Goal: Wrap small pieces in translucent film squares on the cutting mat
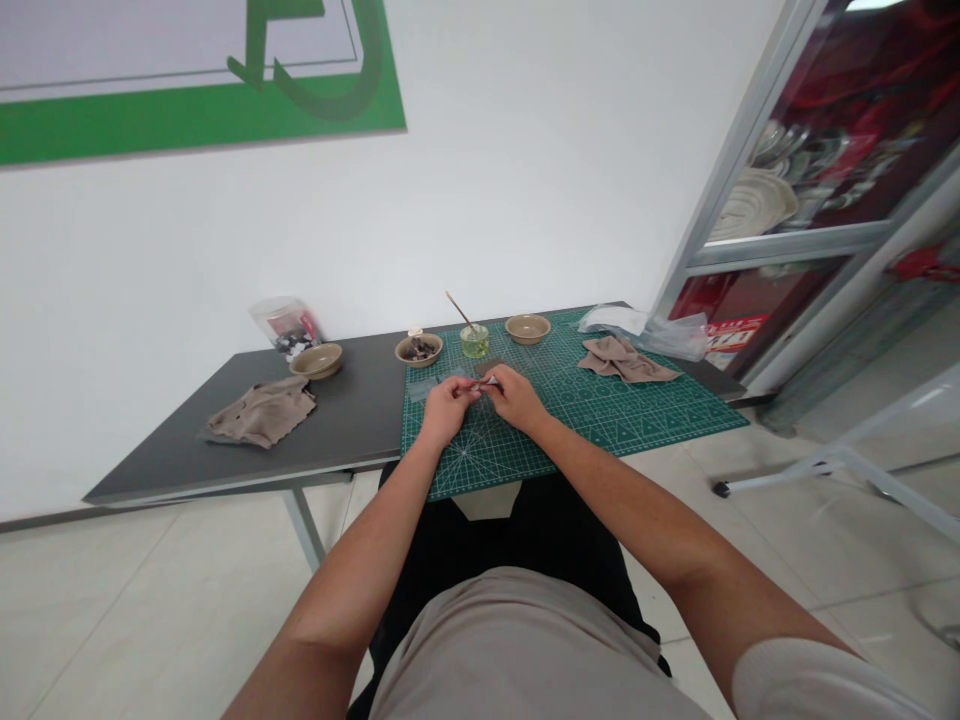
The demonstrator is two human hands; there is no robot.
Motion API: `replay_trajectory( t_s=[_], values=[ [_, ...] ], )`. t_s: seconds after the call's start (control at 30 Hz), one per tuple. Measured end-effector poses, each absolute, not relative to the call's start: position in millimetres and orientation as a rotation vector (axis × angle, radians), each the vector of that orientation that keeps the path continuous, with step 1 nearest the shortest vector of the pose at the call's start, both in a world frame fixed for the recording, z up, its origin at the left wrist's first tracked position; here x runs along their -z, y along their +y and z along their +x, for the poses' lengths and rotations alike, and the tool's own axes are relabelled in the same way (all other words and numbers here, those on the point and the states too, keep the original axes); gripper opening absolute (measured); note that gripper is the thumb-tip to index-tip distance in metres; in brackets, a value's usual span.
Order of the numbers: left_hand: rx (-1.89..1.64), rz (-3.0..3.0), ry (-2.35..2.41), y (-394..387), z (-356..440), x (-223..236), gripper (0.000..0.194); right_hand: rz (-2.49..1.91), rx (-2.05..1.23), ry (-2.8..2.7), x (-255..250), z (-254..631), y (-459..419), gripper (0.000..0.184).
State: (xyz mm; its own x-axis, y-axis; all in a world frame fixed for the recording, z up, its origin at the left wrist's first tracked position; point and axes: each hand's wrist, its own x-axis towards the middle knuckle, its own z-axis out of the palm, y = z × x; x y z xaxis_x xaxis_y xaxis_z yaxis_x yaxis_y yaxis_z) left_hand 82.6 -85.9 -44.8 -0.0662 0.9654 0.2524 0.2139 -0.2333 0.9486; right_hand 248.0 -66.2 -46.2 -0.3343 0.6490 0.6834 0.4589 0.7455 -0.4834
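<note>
Above the green cutting mat (pixel 510 462), my left hand (pixel 448 408) and my right hand (pixel 516 398) meet with their fingertips pinched together. Between them is a small, thin item (pixel 484 385), partly dark and partly pale, too small to name. A clear plastic piece (pixel 424 389) lies on the mat beside my left hand. Just beyond my right hand is a flat brown piece (pixel 491 367), partly hidden by the fingers. Farther back stands a glass jar (pixel 475 343) with yellow-green contents and a thin stick (pixel 460 309) leaning out of it.
A bowl of dark pieces (pixel 420 349) and a tan bowl (pixel 528 328) flank the jar. On the right lie a brown cloth (pixel 624 359) and plastic bags (pixel 670 334). Another cloth (pixel 264 412), a bowl (pixel 316 361) and a clear tub (pixel 285 325) occupy the dark table's left.
</note>
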Motion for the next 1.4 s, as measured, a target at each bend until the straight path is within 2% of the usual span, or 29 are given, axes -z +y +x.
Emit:
replay_trajectory(
  t_s=[0.17, 0.37, 0.53, 0.77, 1.1, 1.4],
  values=[
    [-1.463, 1.406, 1.172, -84.1, 83.3, 46.7, 0.027, -0.86, -0.228, -1.877, 44.5, 247.4, -64.6, 0.009],
    [-1.492, 1.26, 1.115, -86.2, 86.2, 44.2, 0.024, -0.865, -0.208, -1.876, 41.8, 245.9, -66.3, 0.015],
    [-1.511, 1.205, 1.069, -88.0, 87.7, 43.9, 0.03, -0.856, -0.115, -1.943, 43.9, 246.4, -68.1, 0.019],
    [-1.544, 1.43, 1.281, -87.2, 84.7, 42.9, 0.023, -0.93, -0.05, -2.147, 45.0, 245.7, -70.8, 0.032],
    [-1.523, 1.378, 1.295, -86.7, 84.2, 45.5, 0.02, -0.894, -0.013, -2.288, 46.8, 240.7, -72.2, 0.046],
    [-1.563, 1.366, 1.276, -88.0, 84.6, 46.2, 0.026, -1.006, -0.005, -2.241, 43.2, 241.3, -76.0, 0.045]
  ],
)
